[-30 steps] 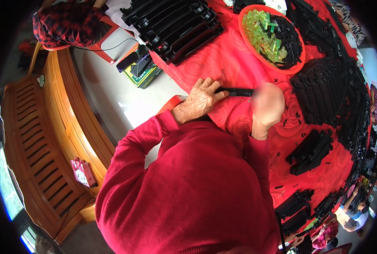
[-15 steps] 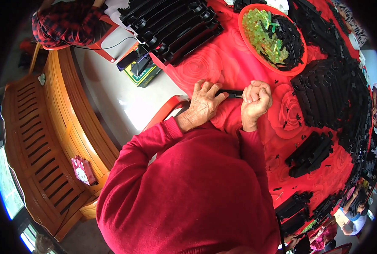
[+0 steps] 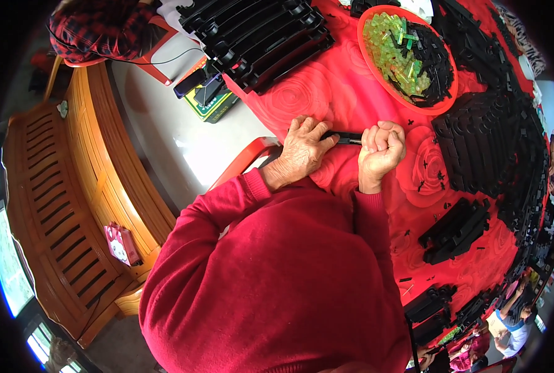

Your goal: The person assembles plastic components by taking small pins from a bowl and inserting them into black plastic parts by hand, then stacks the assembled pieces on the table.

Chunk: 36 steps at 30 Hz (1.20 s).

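Note:
A slim black plastic strip lies level between my two hands, close above the red tablecloth. The fingers and thumb of my left hand close over its left end, which they cover. My right hand is curled into a fist at the strip's right end; the fingers hide that end and whatever else they may hold. Beyond my right hand stands a red oval basket with yellow-green clear plastic pieces on its left side and small black pieces on its right.
Stacked long black plastic parts lie at the far left of the red table. More black stacks and a smaller pile lie to the right, with small black scraps between. Left are a wooden bench and a green-yellow box. Other people sit nearby.
Both hands keep hold of the black strip in almost the same pose. The whole view has shifted slightly, with the basket and stacks a little further right.

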Tool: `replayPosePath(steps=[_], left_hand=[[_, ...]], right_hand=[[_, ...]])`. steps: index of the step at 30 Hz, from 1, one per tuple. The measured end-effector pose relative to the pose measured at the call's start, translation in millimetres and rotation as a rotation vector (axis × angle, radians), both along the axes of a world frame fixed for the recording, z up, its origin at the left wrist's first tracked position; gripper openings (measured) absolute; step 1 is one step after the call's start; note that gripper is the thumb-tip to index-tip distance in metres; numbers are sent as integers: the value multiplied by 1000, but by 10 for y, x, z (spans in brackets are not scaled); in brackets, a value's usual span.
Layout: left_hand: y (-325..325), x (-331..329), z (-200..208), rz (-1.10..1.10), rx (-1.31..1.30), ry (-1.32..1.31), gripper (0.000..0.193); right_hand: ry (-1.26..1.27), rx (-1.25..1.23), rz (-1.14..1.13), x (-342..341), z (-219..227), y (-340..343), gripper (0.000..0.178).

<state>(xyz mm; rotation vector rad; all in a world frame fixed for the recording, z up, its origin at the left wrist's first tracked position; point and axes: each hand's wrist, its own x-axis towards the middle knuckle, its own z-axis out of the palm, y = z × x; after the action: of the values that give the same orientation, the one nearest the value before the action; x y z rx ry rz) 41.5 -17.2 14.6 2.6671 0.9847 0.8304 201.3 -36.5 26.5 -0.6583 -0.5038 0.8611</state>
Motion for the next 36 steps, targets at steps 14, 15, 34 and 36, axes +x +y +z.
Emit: replayPosePath(steps=[14, 15, 34, 36], left_hand=[[3, -47, -12, -92, -40, 21, 37], [3, -48, -2, -87, -36, 34, 37], [62, -13, 16, -159, -65, 100, 44], [74, -24, 19, -171, -89, 106, 46]], right_hand=[[-106, -148, -56, -75, 74, 30, 18], [-107, -151, -57, -82, 77, 38, 18], [-138, -198, -112, -81, 5, 111, 14], [-114, -186, -90, -80, 11, 99, 13]])
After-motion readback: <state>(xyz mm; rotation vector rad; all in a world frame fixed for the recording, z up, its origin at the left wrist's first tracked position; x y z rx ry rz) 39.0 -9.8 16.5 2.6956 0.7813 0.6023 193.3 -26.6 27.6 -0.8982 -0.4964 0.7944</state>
